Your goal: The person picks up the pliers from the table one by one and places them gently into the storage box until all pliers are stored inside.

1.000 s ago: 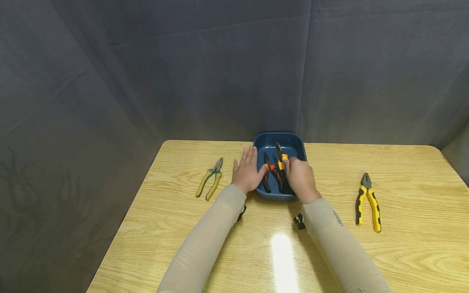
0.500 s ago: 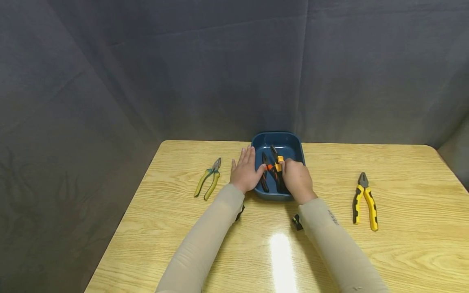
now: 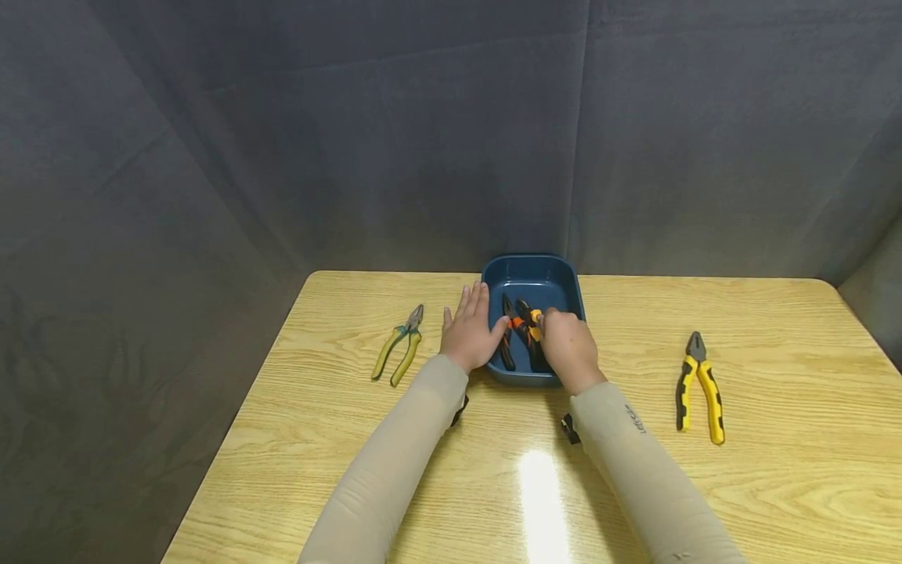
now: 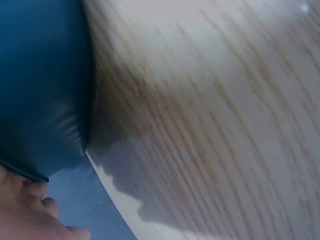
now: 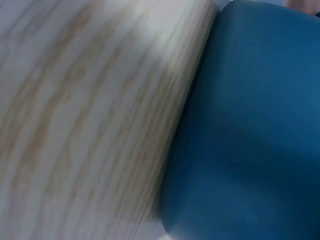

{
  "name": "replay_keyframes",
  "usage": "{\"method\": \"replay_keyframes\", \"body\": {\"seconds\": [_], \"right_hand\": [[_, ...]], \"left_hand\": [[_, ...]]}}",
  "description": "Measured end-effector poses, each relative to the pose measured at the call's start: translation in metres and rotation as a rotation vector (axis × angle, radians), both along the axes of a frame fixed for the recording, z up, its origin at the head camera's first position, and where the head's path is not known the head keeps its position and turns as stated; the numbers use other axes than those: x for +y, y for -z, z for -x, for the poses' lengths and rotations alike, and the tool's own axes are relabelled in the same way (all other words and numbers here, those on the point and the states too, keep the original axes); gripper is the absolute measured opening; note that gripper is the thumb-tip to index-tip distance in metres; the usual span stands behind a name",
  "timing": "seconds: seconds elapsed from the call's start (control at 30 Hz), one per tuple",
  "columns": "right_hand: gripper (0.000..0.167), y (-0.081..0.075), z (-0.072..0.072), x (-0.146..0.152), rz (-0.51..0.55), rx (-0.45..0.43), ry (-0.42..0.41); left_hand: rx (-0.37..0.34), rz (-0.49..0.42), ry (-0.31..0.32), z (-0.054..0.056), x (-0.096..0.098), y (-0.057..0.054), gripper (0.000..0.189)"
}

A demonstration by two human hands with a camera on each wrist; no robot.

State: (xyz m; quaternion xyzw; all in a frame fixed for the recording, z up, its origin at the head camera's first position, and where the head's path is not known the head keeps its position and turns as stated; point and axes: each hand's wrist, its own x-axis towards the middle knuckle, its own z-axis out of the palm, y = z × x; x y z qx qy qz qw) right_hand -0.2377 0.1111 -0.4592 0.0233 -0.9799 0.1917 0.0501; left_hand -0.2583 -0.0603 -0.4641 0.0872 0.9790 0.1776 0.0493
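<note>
A deep blue tray (image 3: 539, 270) stands at the table's back edge. My left hand (image 3: 470, 335) lies along its left rim with straight fingers, the thumb reaching over the inner side. Inside the tray are pliers with black and red-orange handles (image 3: 524, 332), spread a little. Just right of them, my right hand (image 3: 571, 348) grips pliers with black and yellow-orange handles (image 3: 535, 316), their dark nose pointing to the back; the fingers hide most of the handles. In both wrist views the tray's outer wall (image 4: 45, 80) (image 5: 245, 120) fills one side.
Pliers with dull yellow-green handles (image 3: 405, 345) lie on the wooden table (image 3: 317, 439) left of the tray. Larger pliers with yellow and black handles (image 3: 698, 388) lie to the right. A dark grey curtain (image 3: 423, 141) hangs behind the table.
The pliers in my right hand have shifted toward me and slightly left, close beside the red-orange pair. My left hand stays at the rim. The head view has drifted slightly.
</note>
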Motion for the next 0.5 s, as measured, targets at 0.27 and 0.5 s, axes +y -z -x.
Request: {"method": "replay_keyframes", "body": {"seconds": [0.27,0.5], "right_hand": [[0.033,0.0016,0.001,0.0003,0.011,0.006,0.007],[0.034,0.0004,0.0008,-0.0008,-0.004,-0.009,0.008]], "left_hand": [[0.002,-0.013,0.002,-0.0006,-0.0007,-0.0013,0.076],[0.01,-0.012,0.007,-0.0016,-0.0004,-0.0014,0.076]]}}
